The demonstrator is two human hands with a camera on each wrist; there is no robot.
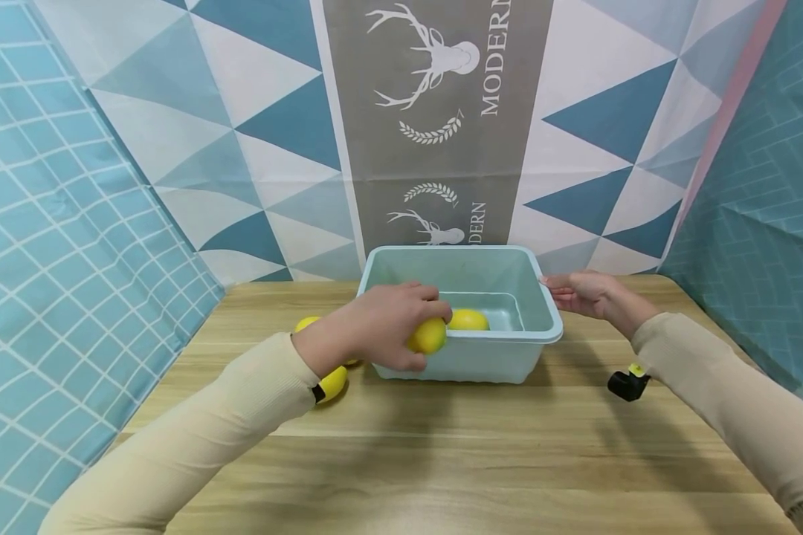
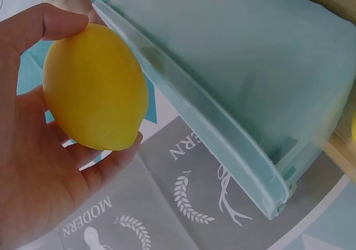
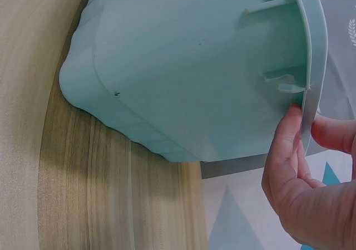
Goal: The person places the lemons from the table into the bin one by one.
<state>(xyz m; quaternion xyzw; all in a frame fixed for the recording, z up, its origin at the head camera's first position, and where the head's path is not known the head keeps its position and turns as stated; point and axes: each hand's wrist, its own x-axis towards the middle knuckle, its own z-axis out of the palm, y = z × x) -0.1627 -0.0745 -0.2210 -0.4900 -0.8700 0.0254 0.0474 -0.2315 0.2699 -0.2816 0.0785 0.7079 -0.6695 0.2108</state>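
My left hand (image 1: 391, 327) grips a yellow lemon (image 1: 430, 336) at the front rim of a pale blue-green plastic bin (image 1: 455, 364). In the left wrist view, thumb and fingers curl round the lemon (image 2: 95, 88), which is beside the bin's rim (image 2: 206, 113). Another lemon (image 1: 468, 320) lies inside the bin. At the bin's right side, my right hand (image 1: 585, 292) pinches the rim. The right wrist view shows the thumb on one face of the rim (image 3: 316, 49) and the fingers (image 3: 286, 141) on the other.
Left of the bin, more lemons (image 1: 333, 384) lie on the wooden table (image 1: 401, 461), partly hidden by my left forearm. A small black object with a yellow part (image 1: 627, 384) lies near my right sleeve. Patterned cloth (image 1: 442, 160) hangs behind the table.
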